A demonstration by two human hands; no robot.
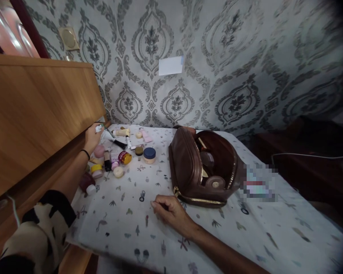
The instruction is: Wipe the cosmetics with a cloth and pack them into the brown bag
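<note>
At the far left of the table, my left hand [93, 137] is closed on a silvery tube [108, 135] with a white end; part of it is hidden by the fingers. Around that hand lie cosmetics: a cream tube [121, 132], a pink tube [145, 135], a blue-lidded jar [149, 155], a yellow-lidded jar [96, 171] and a red jar with a gold lid [125, 157]. My right hand [171, 213] rests on the cloth with its fingers curled in, nothing showing in them. Just beyond it stands a brown cosmetic bag [185, 163], unzipped, with several items inside.
A patterned white cloth [125, 236] covers the table. The wooden cabinet [45, 95] rises close along the left side, beside my left arm. Behind is a wallpapered wall [151, 91]. A blurred-out object [258, 184] lies right of the bag, and a white cable [311, 155] runs at the right.
</note>
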